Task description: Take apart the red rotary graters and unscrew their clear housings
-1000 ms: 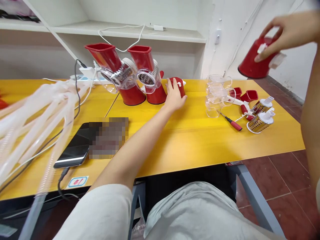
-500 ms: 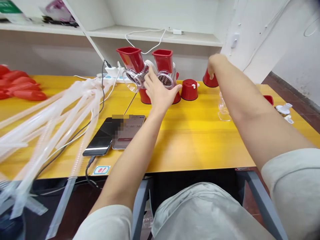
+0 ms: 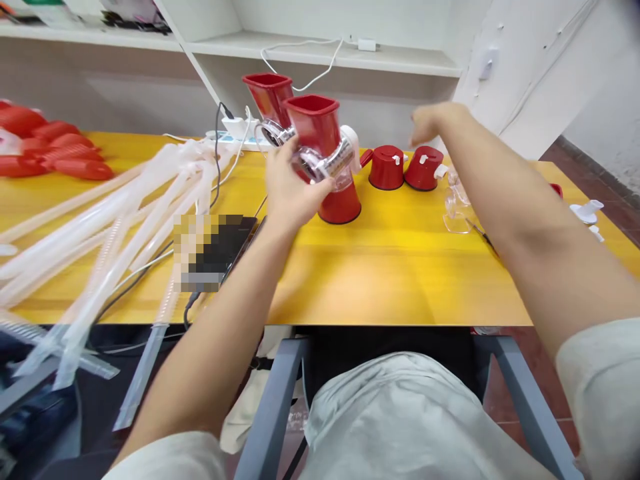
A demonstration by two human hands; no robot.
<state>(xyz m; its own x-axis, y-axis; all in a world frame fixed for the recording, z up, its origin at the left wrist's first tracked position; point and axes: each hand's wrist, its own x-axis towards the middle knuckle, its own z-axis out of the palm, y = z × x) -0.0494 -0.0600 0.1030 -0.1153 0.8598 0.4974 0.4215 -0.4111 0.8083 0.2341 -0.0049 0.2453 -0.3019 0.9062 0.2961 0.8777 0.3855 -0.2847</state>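
Observation:
My left hand (image 3: 295, 190) is closed around the clear barrel of a rotary grater (image 3: 314, 127) with a red hopper and a red base. Its thumb lies across the front of the barrel. Behind it, partly covered, stands a second rotary grater (image 3: 270, 97) with a drum in its barrel. My right hand (image 3: 437, 123) hovers just above a red suction base (image 3: 424, 170), apparently apart from it; its fingers are blurred and partly turned away. Another red base (image 3: 387, 168) stands close by on the left.
Clear plastic parts (image 3: 456, 207) and a thin dark tool (image 3: 483, 235) lie under my right forearm. A white fitting (image 3: 587, 211) sits farther right. Long plastic-wrapped tubes (image 3: 120, 193), cables and a dark phone (image 3: 233, 237) cover the left, with red packages (image 3: 55, 143) beyond.
My left hand has taken hold of the front grater and shifted it left and nearer. The right-hand red base now stands beside the other one, and my right hand has lifted off it.

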